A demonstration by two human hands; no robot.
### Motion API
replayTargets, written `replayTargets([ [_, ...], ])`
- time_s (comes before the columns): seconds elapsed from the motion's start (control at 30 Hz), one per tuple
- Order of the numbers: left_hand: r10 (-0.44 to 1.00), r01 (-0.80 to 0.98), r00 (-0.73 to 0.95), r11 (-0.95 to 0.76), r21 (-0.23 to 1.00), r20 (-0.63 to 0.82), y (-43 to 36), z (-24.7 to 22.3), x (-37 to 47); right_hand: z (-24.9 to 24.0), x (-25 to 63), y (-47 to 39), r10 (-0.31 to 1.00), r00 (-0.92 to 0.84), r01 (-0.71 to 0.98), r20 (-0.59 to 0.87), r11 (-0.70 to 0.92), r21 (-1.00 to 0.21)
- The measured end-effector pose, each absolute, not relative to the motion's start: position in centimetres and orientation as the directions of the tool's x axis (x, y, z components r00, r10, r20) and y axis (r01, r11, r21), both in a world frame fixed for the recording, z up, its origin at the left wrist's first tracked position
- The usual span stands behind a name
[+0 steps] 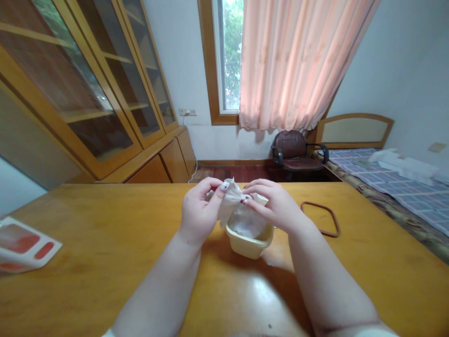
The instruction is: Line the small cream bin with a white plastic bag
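Note:
A small cream-coloured plastic tub [249, 246] stands on the table in front of me. From its opening rises a thin whitish plastic bag [245, 223], its top gathered and crumpled. My left hand [201, 206] pinches the bag's upper edge between thumb and fingers, at the left of the tub. On the other side my right hand [275, 203] has its fingertips closed on the gathered part of the bag. Both hands are above the tub's rim. What the bag contains cannot be made out.
A brown rounded frame-like ring [337, 223] lies on the wooden table [122, 252] to the right. A white box-like item with red panels [31, 245] sits at the left edge. Beyond are a glass-door cabinet [115, 61], an office chair [293, 150] and a bed [396, 173].

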State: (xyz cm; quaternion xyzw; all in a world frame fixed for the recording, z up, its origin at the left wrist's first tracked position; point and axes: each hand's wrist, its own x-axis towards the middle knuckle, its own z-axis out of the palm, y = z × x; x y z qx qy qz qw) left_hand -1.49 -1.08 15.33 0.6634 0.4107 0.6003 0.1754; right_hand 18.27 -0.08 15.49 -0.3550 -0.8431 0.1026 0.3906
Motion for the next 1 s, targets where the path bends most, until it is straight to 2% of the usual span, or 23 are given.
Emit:
replayTargets([
  [0.1,0.765,0.372,0.017,-0.602,0.706,0.644,-1.7,15.4,-1.3,15.2,17.1,-0.4,0.659,-0.543,0.559,0.52,0.746,-0.361],
  [0.23,0.773,0.438,0.012,-0.574,0.692,0.634,-2.0,15.6,-1.4,14.4,16.4,-0.3,0.673,-0.576,0.638,0.464,0.725,-0.26],
  [0.43,0.798,0.41,-0.1,-0.511,0.755,0.595,-1.2,15.3,-1.8,14.5,16.9,-0.1,0.702,-0.562,0.698,0.437,0.686,-0.205],
  [0.53,0.816,0.34,-0.069,-0.521,0.782,0.574,-0.8,15.1,-2.0,14.6,16.9,-0.1,0.707,-0.554,0.701,0.438,0.681,-0.211],
  [0.6,0.809,0.313,0.01,-0.561,0.766,0.588,-0.6,15.2,-2.3,14.7,17.1,0.0,0.702,-0.536,0.655,0.469,0.696,-0.294],
  [0.67,0.783,0.326,0.113,-0.611,0.721,0.612,-0.4,15.6,-2.7,14.8,17.4,0.2,0.708,-0.474,0.56,0.523,0.701,-0.441],
  [0.73,0.759,0.37,0.233,-0.647,0.666,0.608,-0.2,15.9,-3.1,14.7,17.8,0.4,0.743,-0.346,0.433,0.573,0.668,-0.605],
  [0.8,0.754,0.404,0.31,-0.656,0.638,0.58,0.1,16.0,-3.3,14.4,18.1,0.7,0.806,-0.193,0.304,0.56,0.592,-0.746],
  [0.9,0.79,0.359,0.244,-0.612,0.705,0.562,0.6,15.7,-3.0,14.0,18.1,0.9,0.881,-0.109,0.168,0.461,0.473,-0.865],
  [1.0,0.849,0.205,0.102,-0.528,0.825,0.518,0.6,15.5,-2.6,13.6,17.9,1.1,0.902,-0.142,0.163,0.408,0.428,-0.889],
])
